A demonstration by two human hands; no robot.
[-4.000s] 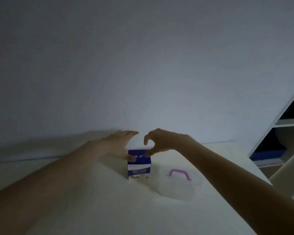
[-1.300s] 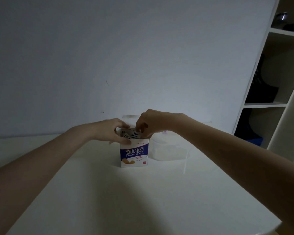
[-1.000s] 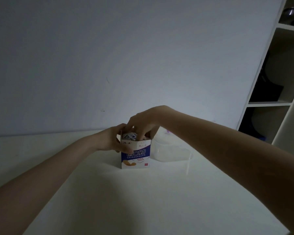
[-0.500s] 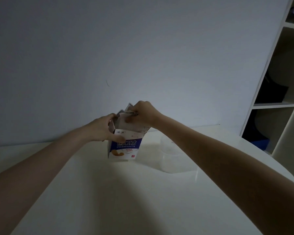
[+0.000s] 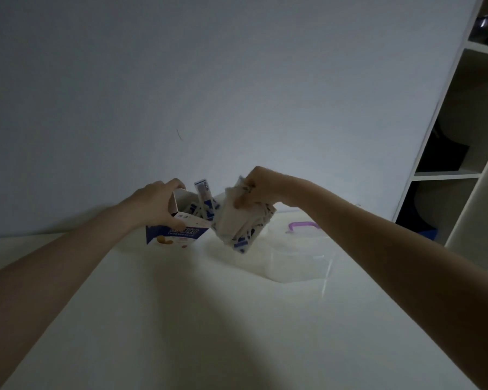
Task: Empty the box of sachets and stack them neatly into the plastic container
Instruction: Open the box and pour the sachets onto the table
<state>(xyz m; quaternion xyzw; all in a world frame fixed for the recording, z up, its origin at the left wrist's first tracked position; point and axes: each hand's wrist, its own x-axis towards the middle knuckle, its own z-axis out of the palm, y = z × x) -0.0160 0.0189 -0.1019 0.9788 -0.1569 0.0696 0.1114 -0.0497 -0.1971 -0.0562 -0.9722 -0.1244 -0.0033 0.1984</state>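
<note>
A blue and white box [image 5: 175,236] stands open on the white table, tilted a little to the right. My left hand [image 5: 155,202] grips its upper left side. Several sachets [image 5: 204,202] still stick up out of the box, one taller than the rest. My right hand [image 5: 258,187] is shut on a bundle of white and blue sachets [image 5: 241,223], held in the air just right of the box. The clear plastic container [image 5: 296,263] sits on the table below and to the right of that bundle.
A lid with a purple handle [image 5: 303,225] lies behind the container. A plain wall runs along the table's back edge. An open shelf unit [image 5: 468,153] stands at the right, past the table's right edge.
My right hand has pulled a bundle of sachets up out of the box and carried it to the right, over the container's near left side. My left hand keeps holding the box.
</note>
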